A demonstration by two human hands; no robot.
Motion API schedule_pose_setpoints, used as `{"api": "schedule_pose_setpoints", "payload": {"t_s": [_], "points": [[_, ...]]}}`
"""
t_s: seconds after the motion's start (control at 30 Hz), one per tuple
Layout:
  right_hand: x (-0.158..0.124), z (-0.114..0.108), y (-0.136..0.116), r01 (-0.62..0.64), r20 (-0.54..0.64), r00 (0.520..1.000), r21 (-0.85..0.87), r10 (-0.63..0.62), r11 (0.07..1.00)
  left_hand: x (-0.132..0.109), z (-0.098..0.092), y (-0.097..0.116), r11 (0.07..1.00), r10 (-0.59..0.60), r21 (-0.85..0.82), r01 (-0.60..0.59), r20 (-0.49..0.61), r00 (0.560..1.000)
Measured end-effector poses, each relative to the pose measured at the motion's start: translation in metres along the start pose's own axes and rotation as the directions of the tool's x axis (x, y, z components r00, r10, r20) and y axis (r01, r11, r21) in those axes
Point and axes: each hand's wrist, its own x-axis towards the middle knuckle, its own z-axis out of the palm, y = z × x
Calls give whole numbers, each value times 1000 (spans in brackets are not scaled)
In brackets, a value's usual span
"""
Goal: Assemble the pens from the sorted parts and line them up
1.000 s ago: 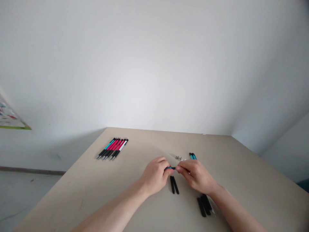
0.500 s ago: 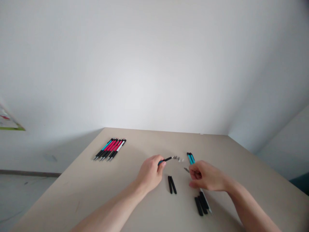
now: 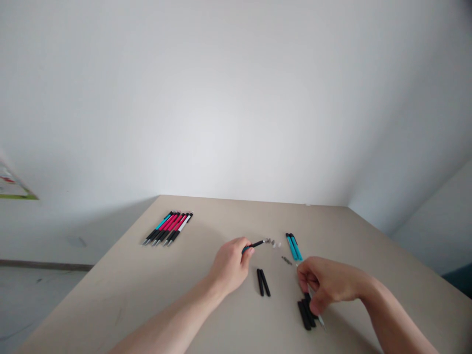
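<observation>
My left hand (image 3: 233,260) is closed on a blue pen barrel (image 3: 246,249) with a black part (image 3: 257,243) sticking out to the right. At the right, my right hand (image 3: 324,282) has its thumb and fingers around a thin white-and-silver piece (image 3: 321,322), beside several black grips (image 3: 304,315). Whether the hand also touches a grip is hard to tell. Two slim black tubes (image 3: 263,282) lie between the hands. Two blue barrels (image 3: 294,247) rest beyond my right hand, near small dark springs (image 3: 286,260) and small grey and clear pieces (image 3: 273,242).
Several assembled pens (image 3: 167,228), blue, pink and white with black grips, lie side by side at the table's left. The beige table (image 3: 206,211) meets a white wall (image 3: 236,123) along its far edge.
My right hand has moved toward me and slightly right, from near the blue barrels to the black grips, and its fingers have closed on the thin piece. My left hand has barely moved.
</observation>
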Motion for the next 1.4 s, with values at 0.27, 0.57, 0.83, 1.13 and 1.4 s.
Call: {"api": "schedule_pose_setpoints", "payload": {"t_s": [0.27,0.57,0.83,1.13,1.4], "points": [[-5,-5,-3,120,-43,992,148,-115,982,-1,-1,0,1000,7,-7,-7,5,1000],[6,1,-23,468,-644,696,71,-318,881,-2,-2,2,997,67,-47,-66,13,998],[28,21,-29,665,-790,514,123,-333,736,-3,-2,2,988,133,-84,-131,16,991],[30,23,-28,744,-856,428,152,-290,650,-3,-2,3,990,108,-88,-107,-3,994],[32,26,-32,754,-835,469,210,-287,622,-4,-4,5,987,132,-97,-131,5,991]]}}
